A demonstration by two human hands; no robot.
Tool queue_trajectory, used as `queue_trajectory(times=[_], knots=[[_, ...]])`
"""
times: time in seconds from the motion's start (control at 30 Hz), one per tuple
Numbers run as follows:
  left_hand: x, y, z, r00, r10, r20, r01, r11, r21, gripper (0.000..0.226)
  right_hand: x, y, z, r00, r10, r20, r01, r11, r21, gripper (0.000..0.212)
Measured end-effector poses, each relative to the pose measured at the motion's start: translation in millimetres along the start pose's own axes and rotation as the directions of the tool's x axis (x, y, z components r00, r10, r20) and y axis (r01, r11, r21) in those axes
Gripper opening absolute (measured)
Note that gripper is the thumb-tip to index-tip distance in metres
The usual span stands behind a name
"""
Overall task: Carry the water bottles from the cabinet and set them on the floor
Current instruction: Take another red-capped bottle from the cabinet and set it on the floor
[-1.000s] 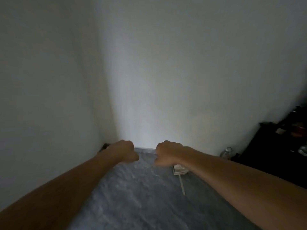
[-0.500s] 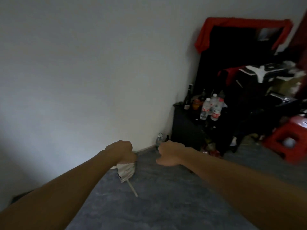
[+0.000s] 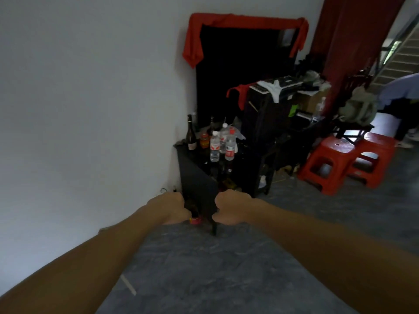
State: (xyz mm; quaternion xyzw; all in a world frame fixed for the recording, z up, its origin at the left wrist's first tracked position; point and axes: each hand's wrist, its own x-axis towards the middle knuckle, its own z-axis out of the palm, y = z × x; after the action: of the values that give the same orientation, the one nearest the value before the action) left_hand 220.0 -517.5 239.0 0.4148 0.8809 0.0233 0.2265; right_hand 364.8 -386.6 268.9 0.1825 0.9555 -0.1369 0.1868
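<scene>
Three clear water bottles with red-and-white labels [image 3: 214,146] [image 3: 230,147] [image 3: 224,137] stand upright on top of a low black cabinet [image 3: 197,177] against the white wall. Both my arms stretch forward. My left hand [image 3: 169,208] is a closed fist in front of the cabinet's lower left side. My right hand [image 3: 231,208] is a closed fist in front of its near corner. Nothing shows inside either fist. Both hands are well short of the bottles.
A dark wine bottle [image 3: 191,135] and an orange jar [image 3: 204,140] share the cabinet top. A red-draped black panel [image 3: 238,64] and cluttered black furniture [image 3: 267,123] stand behind. Two red plastic stools [image 3: 328,162] [image 3: 374,159] sit right. Grey floor [image 3: 204,268] spreads below; a red-capped item [image 3: 195,220] lies near the cabinet foot.
My view has swung right from the bare wall corner to the cabinet, which now looks nearer and more central. Both fists stay closed and held out in front.
</scene>
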Motion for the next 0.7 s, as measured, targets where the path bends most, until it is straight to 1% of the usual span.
queue_trajectory(times=[0.13,0.3,0.37,0.57,0.7], knots=[[44,44,-2,0.998,0.064,0.023,-0.064,0.998,0.008,0.035,10,58,-3,0.997,0.08,-0.015,-0.079,0.997,0.025,0.023],[100,85,-9,0.992,0.119,0.05,-0.121,0.992,0.026,0.038,27,112,-21,0.987,0.157,-0.024,-0.155,0.986,0.053,0.026],[124,100,-17,0.988,0.14,0.06,-0.144,0.988,0.06,0.037,36,130,-29,0.984,0.174,-0.027,-0.172,0.983,0.062,0.029],[198,131,-40,0.971,0.226,0.076,-0.231,0.971,0.058,0.033,72,183,-59,0.965,0.251,-0.074,-0.247,0.968,0.053,0.036],[243,146,-48,0.968,0.235,0.086,-0.242,0.966,0.09,0.031,103,218,-70,0.953,0.285,-0.102,-0.28,0.958,0.061,0.047]])
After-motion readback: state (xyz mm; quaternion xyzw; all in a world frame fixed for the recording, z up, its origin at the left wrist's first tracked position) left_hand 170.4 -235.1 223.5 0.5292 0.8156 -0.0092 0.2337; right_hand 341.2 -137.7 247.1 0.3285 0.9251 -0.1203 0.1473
